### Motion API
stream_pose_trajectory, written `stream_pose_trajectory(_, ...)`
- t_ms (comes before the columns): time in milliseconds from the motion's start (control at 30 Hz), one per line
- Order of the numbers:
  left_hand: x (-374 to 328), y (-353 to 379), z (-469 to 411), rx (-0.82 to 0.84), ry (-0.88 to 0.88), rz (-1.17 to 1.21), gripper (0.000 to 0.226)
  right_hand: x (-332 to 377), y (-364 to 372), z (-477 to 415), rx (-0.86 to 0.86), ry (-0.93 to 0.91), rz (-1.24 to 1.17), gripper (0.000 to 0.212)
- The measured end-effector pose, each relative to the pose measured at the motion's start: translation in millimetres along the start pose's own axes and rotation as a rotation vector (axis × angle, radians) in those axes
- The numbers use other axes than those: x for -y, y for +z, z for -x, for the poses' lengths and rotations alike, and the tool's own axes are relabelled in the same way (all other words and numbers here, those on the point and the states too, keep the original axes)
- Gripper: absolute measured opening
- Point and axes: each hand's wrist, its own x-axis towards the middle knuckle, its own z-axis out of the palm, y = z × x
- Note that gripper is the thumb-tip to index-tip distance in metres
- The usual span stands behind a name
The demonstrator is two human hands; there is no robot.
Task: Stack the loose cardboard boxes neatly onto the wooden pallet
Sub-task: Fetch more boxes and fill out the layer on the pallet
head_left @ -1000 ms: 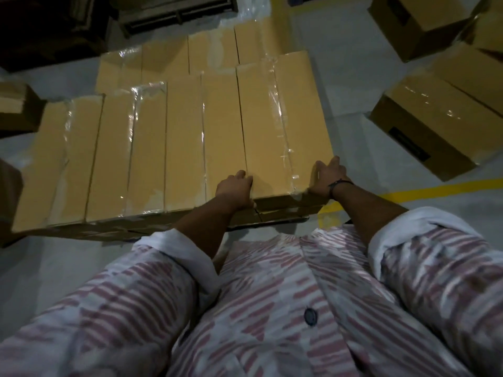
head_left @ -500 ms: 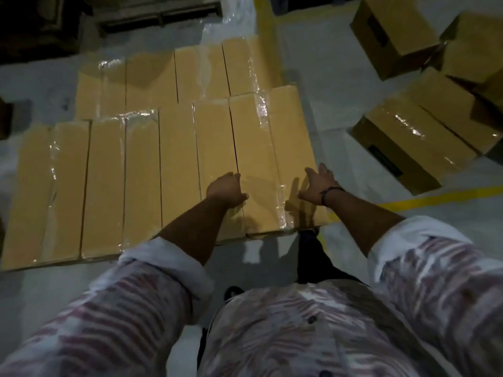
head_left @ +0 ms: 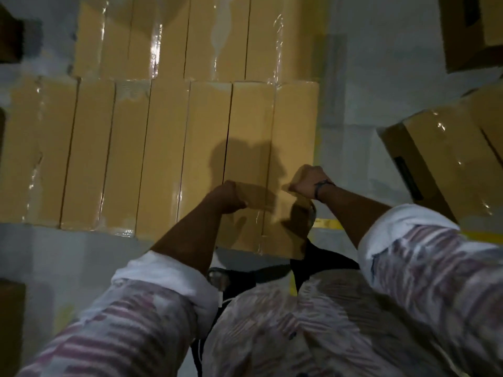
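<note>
The grey floor [head_left: 367, 77] fills the view from 12 o'clock down to 6. Most of it, from 9 o'clock round to 12, is covered by a flat layer of stacked cardboard boxes, packed side by side with their long edges touching. The near row [head_left: 163, 148] runs from 9 o'clock to the centre, and the far row [head_left: 217, 36] butts against it towards 12 o'clock. Shiny clear tape or film glints on several tops.

At 3 o'clock a loose box [head_left: 446, 159] lies tilted on the floor, apart from the layer, with a dark label on its side. Another loose box [head_left: 484, 23] sits at 1 o'clock, cut off by the frame's edge.

The person's striped left sleeve [head_left: 122, 322] fills 7 o'clock and the right sleeve [head_left: 435, 268] fills 4 o'clock, both rolled back to white cuffs.

A yellow floor line [head_left: 326, 223] shows at 5 o'clock, beside the layer's corner.

Both hands are over the near end of the rightmost box [head_left: 294, 126], just below centre. The left hand [head_left: 230, 195] and right hand [head_left: 307, 180] are apart, each curled into a fist with nothing visible inside. Their shadows fall on the cardboard. Whether the knuckles touch the box cannot be told. A dark wristband [head_left: 319, 187] circles the right wrist.
</note>
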Motion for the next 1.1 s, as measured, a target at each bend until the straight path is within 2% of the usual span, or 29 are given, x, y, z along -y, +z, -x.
stream_pose_trajectory(100,12.8,16.5,-20.1,0.009,-0.105,0.115,0.086,1.2,10.3,-2.1,0.046,-0.031,0.073,0.106)
stream_pose_trajectory(300,28.3,35.1,-40.1,0.001,-0.116,0.143,0.113,1.7,0.0,-3.4,0.155,-0.063,0.191,0.108)
stream_pose_trajectory(533,-25.8,28.6,5.0,-0.163,0.059,-0.034,0.079,20.4,-19.0,27.1,-0.034,-0.158,0.176,0.096)
stream_pose_trajectory(667,-56.7,23.7,43.4,-0.180,0.184,-0.059,0.082,22.3,-8.8,66.8,-0.120,-0.125,0.068,0.095)
stream_pose_trajectory(800,-74.1,28.5,68.5,-0.248,0.245,-0.102,0.083,4.8,21.3,115.4,-0.196,-0.103,0.046,0.082)
stream_pose_trajectory(900,-83.0,33.5,78.1,-0.232,0.295,-0.168,0.083,-14.1,35.9,145.7,-0.244,-0.060,0.021,0.072)
stream_pose_trajectory(1100,-100.1,44.9,92.9,-0.230,0.407,-0.246,0.086,-51.0,27.3,175.7,-0.363,0.013,-0.032,0.079)
